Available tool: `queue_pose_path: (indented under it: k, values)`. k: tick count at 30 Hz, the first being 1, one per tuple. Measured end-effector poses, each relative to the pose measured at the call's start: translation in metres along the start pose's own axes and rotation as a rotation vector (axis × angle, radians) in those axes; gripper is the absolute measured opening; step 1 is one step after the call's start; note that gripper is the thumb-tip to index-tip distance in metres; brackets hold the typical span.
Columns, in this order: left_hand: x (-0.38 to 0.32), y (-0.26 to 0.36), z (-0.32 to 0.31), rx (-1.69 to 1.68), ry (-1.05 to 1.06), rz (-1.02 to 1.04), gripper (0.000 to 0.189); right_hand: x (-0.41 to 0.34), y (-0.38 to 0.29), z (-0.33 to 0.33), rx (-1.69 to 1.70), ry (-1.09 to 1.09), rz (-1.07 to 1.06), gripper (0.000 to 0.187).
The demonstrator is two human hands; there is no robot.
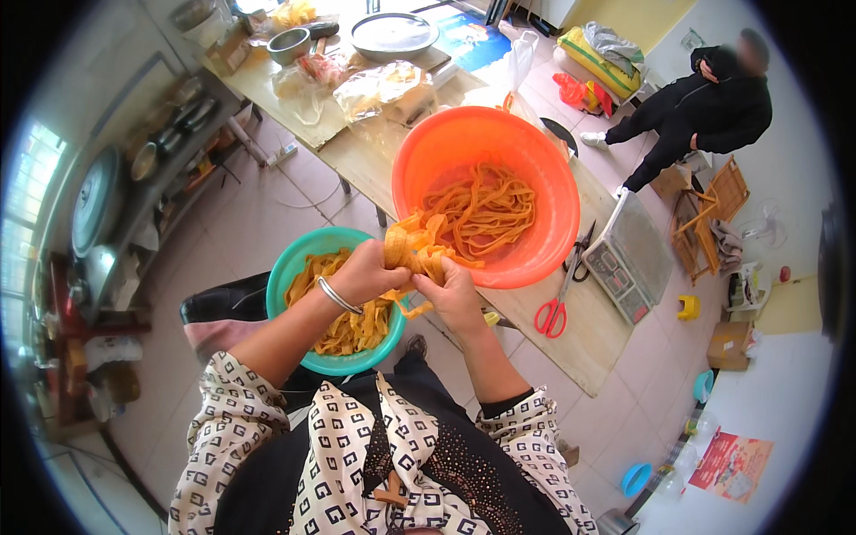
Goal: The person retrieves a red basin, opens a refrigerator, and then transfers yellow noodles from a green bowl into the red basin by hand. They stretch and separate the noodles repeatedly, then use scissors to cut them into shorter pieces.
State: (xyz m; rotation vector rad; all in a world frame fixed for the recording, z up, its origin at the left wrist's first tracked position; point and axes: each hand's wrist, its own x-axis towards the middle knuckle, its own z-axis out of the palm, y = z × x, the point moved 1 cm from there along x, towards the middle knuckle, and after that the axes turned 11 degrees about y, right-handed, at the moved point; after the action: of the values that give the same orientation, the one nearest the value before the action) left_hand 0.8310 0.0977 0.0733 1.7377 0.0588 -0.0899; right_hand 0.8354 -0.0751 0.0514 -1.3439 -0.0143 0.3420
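Both hands meet on one bundle of flat orange-yellow strips (416, 242), above the near rim of an orange plastic basin (568, 221). My left hand (368, 273), with a silver bangle at its wrist, grips the bundle's left part. My right hand (449, 289) pinches its right part between thumb and fingers, and a loose end hangs below. Long orange strips (488, 207) lie coiled in the orange basin on the table. A green plastic basin (284, 251) below my left forearm holds more yellow-orange strips (354, 331).
On the wooden table (568, 348) lie red-handled scissors (555, 311), black-handled scissors (580, 257) and a digital scale (628, 261). Plastic bags (388, 87), a metal bowl (289, 45) and a round tray (393, 35) are farther back. A person in black (702, 107) stands beyond the table.
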Motion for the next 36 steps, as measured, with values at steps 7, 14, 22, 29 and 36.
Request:
queue_pose_path:
  k: [7,14,22,29,36]
  values:
    - [0.015,0.002,0.000,0.623,0.013,0.130,0.017,0.019,0.007,0.002,0.416,-0.114,0.109,0.021]
    - [0.050,-0.098,-0.165,-0.176,0.928,-0.311,0.014,0.012,-0.051,-0.144,1.138,0.031,-0.132,0.013]
    - [0.024,-0.037,-0.204,-0.812,0.460,-0.417,0.016,-0.007,-0.087,-0.238,1.184,0.280,-0.347,0.033]
    - [0.036,0.063,0.014,-0.920,-0.146,-0.164,0.038,0.020,-0.065,-0.045,0.303,-0.034,-0.046,0.029]
    - [0.038,0.066,0.044,-0.875,-0.342,-0.326,0.053,0.018,-0.073,-0.038,0.153,-0.024,-0.127,0.024]
